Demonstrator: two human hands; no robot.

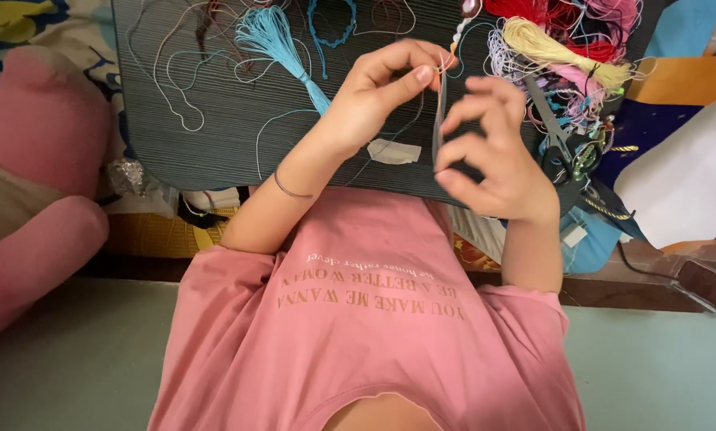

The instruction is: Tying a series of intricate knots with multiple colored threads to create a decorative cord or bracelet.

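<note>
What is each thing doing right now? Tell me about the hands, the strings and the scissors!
left hand: fingers pinched on a thin thread
right hand: holding a thin grey strip upright
blue tassel: lying loose on the dark board
yellow cord bundle: bunched up, lying flat
scissors: shut, lying down
pale tape: flat on the board

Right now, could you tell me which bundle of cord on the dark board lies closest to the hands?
The light blue bundle, just beyond the left hand; the yellow one and red one lie farther off.
</note>
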